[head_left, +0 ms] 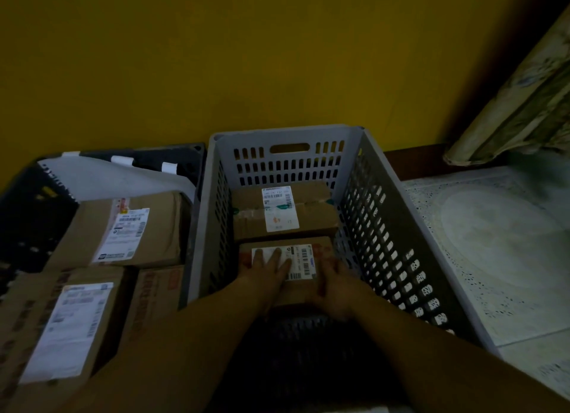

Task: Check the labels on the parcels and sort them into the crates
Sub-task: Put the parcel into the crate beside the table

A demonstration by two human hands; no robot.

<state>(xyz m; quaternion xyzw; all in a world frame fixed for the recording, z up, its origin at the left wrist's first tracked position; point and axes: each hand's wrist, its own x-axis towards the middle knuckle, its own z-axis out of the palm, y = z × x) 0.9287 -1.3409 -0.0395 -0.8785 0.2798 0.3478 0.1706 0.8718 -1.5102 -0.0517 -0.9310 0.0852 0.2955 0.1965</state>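
At far left we see the black crate (27,215) holding three labelled cardboard parcels. Beside it, in the grey crate (385,215), our left hand (271,271) lies flat with fingers straight on the near parcel (320,246); our right hand (333,289) grips its right edge. A second parcel (311,215) sits behind.

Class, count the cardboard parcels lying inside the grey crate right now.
2. One parcel lies at the far end of the grey crate; the second parcel sits nearer, under the left hand and right hand. The arms may hide more.
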